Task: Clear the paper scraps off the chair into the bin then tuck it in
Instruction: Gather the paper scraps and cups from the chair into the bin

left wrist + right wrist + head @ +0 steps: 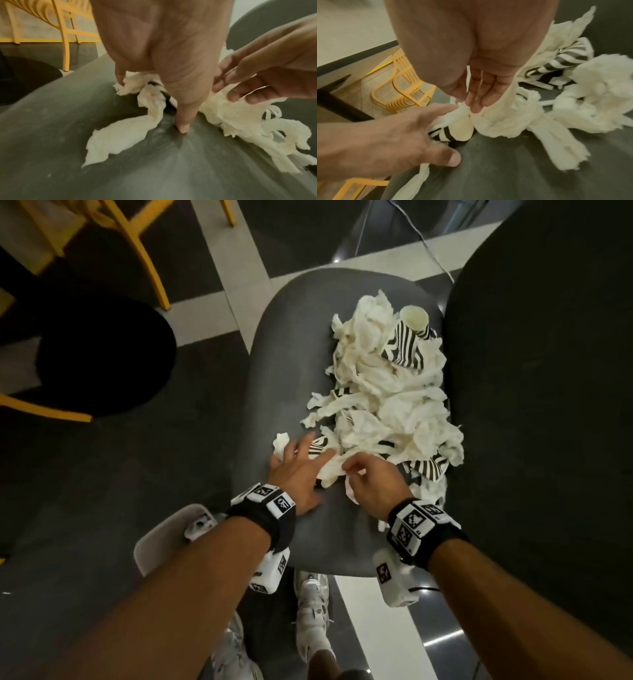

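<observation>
The left hand (297, 470) lies spread and flat at the near-left part of the chair (274, 364) seat, fingers straight — its thumb tip presses the bare grey seat and its fingertips touch the nearest of the paper scraps (383, 392). The right hand (373, 479) is just beside it, fingers curled, pinching a twisted white strip at the near end of the pile; a thin sliver of paper sits against its palm in the right wrist view. The scraps, white tissue mixed with black-and-white striped pieces, run from the hands along the right side of the seat up to its far edge, where a paper cup (414, 320) lies on its side against the dark backrest (548, 405). The bin (161, 539) stands on the floor off the seat's near-left corner, under the left forearm. Yellow chairs (137, 244) stand beyond the far-left side.
</observation>
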